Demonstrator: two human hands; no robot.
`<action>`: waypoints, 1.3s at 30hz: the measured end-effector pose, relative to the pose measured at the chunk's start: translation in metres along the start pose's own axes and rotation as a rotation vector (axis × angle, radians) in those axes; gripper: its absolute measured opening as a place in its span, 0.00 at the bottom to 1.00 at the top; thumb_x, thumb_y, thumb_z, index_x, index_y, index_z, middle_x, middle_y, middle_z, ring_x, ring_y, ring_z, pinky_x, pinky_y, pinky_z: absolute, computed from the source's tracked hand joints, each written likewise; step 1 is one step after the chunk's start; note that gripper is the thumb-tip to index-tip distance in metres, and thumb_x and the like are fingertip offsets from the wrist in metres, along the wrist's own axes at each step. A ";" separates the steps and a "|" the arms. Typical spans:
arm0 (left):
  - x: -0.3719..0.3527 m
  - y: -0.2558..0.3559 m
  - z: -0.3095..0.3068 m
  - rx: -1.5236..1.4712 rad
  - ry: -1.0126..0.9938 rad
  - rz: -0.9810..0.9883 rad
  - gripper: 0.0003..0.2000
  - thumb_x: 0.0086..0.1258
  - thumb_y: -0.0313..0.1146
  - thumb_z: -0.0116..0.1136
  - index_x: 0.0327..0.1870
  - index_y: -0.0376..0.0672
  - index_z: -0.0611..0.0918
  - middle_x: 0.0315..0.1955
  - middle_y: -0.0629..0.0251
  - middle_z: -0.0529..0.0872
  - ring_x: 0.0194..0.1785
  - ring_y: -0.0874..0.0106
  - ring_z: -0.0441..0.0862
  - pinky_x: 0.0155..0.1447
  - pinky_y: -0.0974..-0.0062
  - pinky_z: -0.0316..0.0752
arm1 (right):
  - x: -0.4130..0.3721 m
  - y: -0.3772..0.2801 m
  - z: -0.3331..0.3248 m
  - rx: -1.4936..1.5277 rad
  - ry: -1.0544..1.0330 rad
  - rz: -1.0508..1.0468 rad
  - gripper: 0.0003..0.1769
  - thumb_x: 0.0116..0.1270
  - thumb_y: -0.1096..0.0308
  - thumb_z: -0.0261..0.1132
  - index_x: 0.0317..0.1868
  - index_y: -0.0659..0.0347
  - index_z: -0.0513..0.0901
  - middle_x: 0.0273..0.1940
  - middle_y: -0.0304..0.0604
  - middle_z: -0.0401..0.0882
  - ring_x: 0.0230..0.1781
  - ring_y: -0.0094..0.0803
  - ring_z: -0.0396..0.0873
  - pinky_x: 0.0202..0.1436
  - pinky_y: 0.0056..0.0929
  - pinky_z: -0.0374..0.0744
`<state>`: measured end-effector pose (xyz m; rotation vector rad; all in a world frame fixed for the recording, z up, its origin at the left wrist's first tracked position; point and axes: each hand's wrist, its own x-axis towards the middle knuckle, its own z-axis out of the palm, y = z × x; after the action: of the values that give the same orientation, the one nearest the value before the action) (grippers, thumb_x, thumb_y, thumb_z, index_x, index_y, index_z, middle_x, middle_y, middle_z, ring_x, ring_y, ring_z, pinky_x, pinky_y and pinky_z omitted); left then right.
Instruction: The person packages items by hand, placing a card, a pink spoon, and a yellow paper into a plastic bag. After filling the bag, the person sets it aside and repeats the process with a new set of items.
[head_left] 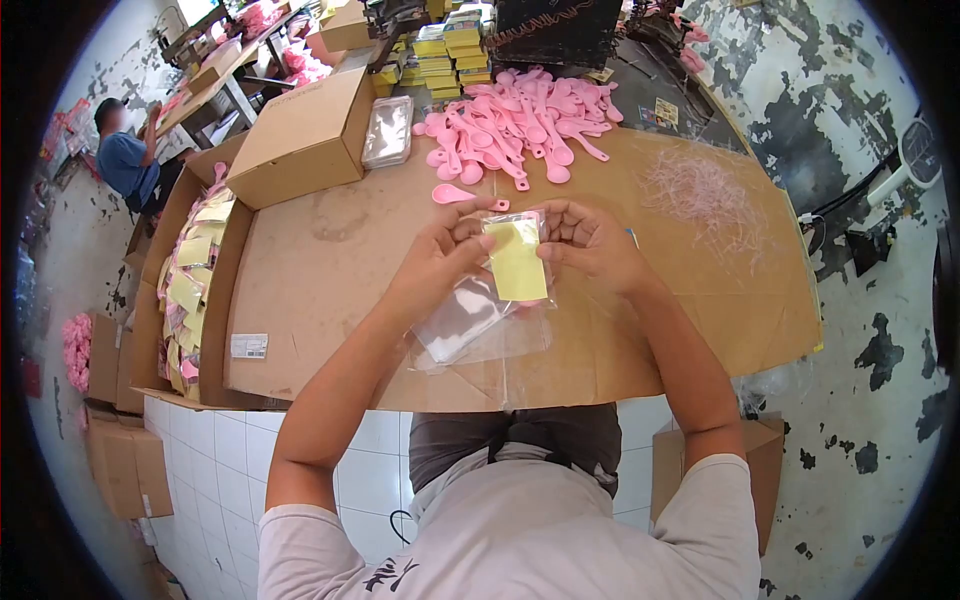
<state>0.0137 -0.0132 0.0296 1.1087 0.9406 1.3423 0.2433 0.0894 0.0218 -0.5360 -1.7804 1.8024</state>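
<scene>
Both my hands hold a small clear plastic bag with a yellow card (517, 262) inside it, above a cardboard-covered table (330, 270). My left hand (447, 252) grips the bag's left edge and my right hand (585, 240) pinches its top right corner. Under my hands lies a stack of empty clear bags (468, 322). One pink plastic spoon (455, 194) lies just beyond my fingers, and a big pile of pink spoons (520, 125) sits farther back.
A closed cardboard box (305, 135) and a clear packet (388, 130) stand at the back left. An open box of filled packets (192, 290) is at the left edge. Yellow card stacks (450, 50) sit behind. Pink plastic scraps (700, 190) lie right. Another person (125, 160) sits far left.
</scene>
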 end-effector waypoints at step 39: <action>0.004 -0.026 -0.013 1.010 0.041 0.087 0.08 0.67 0.30 0.72 0.41 0.36 0.88 0.32 0.63 0.84 0.32 0.72 0.81 0.41 0.72 0.78 | -0.033 -0.013 -0.051 -0.439 0.182 0.074 0.06 0.76 0.71 0.67 0.49 0.64 0.83 0.43 0.36 0.84 0.46 0.21 0.82 0.52 0.25 0.78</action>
<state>0.0079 -0.0068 0.0019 1.8796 1.6920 0.9271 0.3023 0.1079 0.0294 -0.9147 -2.0517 1.3532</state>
